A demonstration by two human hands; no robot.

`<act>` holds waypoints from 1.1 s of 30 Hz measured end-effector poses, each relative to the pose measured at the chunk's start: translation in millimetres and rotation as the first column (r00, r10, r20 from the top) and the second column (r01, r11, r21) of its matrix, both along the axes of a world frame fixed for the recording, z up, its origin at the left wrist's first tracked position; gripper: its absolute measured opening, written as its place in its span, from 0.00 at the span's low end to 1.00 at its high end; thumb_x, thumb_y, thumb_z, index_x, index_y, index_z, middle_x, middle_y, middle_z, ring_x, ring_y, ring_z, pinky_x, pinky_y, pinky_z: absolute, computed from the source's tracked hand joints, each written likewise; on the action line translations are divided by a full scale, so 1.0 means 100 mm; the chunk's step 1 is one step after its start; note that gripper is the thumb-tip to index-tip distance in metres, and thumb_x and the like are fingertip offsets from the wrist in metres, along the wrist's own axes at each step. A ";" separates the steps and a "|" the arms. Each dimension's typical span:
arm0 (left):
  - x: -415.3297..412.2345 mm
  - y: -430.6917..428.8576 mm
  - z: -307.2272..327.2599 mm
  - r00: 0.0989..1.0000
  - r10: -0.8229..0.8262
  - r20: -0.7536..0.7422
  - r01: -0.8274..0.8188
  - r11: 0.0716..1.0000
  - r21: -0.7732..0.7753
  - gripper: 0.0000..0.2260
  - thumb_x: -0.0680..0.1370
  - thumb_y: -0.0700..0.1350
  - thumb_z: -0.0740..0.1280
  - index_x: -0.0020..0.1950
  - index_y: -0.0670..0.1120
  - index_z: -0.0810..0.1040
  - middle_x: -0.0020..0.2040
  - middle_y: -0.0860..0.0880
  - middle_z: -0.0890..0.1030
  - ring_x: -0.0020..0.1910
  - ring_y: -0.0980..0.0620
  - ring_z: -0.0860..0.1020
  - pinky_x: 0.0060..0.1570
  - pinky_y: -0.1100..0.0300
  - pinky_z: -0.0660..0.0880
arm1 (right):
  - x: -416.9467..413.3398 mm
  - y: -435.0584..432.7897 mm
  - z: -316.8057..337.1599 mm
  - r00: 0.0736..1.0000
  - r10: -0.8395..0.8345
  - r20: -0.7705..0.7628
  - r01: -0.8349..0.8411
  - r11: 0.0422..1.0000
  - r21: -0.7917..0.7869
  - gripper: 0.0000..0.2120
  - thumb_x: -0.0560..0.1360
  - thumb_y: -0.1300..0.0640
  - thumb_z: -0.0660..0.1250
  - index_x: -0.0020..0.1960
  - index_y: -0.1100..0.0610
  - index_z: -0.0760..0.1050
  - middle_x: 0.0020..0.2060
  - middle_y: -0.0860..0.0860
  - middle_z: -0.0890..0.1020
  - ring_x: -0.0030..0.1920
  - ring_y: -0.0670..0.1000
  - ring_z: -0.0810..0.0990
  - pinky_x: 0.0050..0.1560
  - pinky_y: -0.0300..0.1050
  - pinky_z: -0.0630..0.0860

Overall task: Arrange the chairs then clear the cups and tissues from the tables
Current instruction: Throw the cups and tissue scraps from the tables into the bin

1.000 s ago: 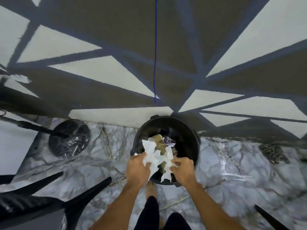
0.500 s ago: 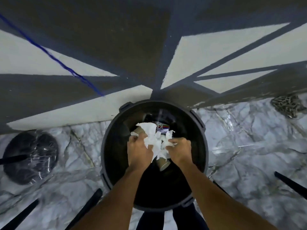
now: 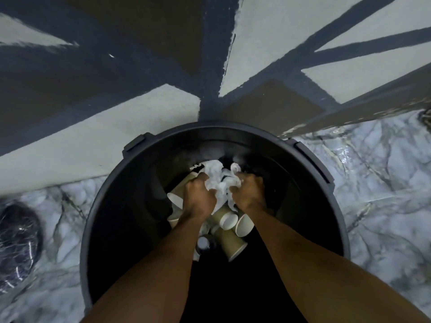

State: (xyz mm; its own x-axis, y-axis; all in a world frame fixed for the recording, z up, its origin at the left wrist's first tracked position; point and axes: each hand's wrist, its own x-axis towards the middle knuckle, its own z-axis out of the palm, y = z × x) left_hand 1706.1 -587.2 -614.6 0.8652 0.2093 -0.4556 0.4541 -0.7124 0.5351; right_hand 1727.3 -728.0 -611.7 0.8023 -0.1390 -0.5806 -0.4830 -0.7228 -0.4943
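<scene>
Marble floor (image 3: 373, 183) and a painted wall (image 3: 140, 127) meet just behind the black bin (image 3: 98, 206), and the work is going on deep inside it. From where I stand, the fingers of the left hand (image 3: 198, 198) and the right hand (image 3: 248, 193) are curled tight into one crumpled wad of white tissues (image 3: 217, 177). The knuckles face up and the fingertips are buried in the paper, so I cannot tell exactly how they lie. A second ago that bundle was held above the bin's mouth, and half a second ago it was just crossing the rim. Now both hands are sunk well below the rim, near the bin's middle, forearms reaching in over the near edge. Several paper cups (image 3: 227, 220) lie tumbled on their sides just beneath the wrists, open mouths pointing different ways. One brown cup looks pressed against the left hand's outer side, and whether it is held I cannot say. I take it the cups are falling away or already dropped, while the tissues are not yet let go. This load counts as cleared once the fingers open. Off by the bin's left side, apart from it, a dark round base (image 3: 16, 241) wrapped in shiny film sits on the floor.
</scene>
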 end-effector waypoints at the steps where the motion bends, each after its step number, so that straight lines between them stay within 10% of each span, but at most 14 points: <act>1: 0.00 -0.01 0.01 1.000 -0.015 0.000 0.015 1.000 0.001 0.20 0.73 0.41 0.74 0.64 0.43 0.78 0.57 0.42 0.82 0.57 0.43 0.80 0.56 0.52 0.78 | -0.01 -0.01 0.01 0.999 0.045 0.012 -0.045 0.999 0.001 0.18 0.74 0.61 0.70 0.64 0.56 0.78 0.61 0.57 0.80 0.61 0.56 0.79 0.58 0.39 0.74; 17: -0.81 0.17 2.87 0.997 -0.024 -0.071 0.025 0.999 0.020 0.18 0.73 0.41 0.72 0.63 0.46 0.80 0.54 0.41 0.80 0.55 0.41 0.77 0.53 0.55 0.75 | -0.60 -0.26 2.74 0.925 0.369 -0.093 -0.375 0.925 -0.058 0.15 0.70 0.58 0.67 0.55 0.52 0.83 0.52 0.52 0.85 0.54 0.56 0.82 0.55 0.48 0.79; 22: -1.17 0.21 3.86 0.999 0.021 -0.045 -0.018 0.998 0.061 0.18 0.65 0.44 0.66 0.54 0.46 0.82 0.50 0.44 0.83 0.52 0.42 0.78 0.48 0.52 0.79 | -0.80 -0.06 3.91 0.787 0.614 -0.057 -0.616 0.781 -0.097 0.17 0.72 0.58 0.66 0.60 0.52 0.79 0.57 0.55 0.81 0.59 0.58 0.78 0.56 0.48 0.77; 33: -2.38 0.32 5.27 0.912 0.411 -0.010 -0.405 0.903 0.146 0.21 0.75 0.47 0.68 0.68 0.50 0.75 0.65 0.46 0.76 0.67 0.44 0.72 0.61 0.50 0.74 | -1.21 0.44 5.27 0.378 0.926 0.026 -0.912 0.377 -0.163 0.11 0.70 0.59 0.68 0.52 0.56 0.80 0.51 0.55 0.83 0.52 0.59 0.81 0.47 0.47 0.78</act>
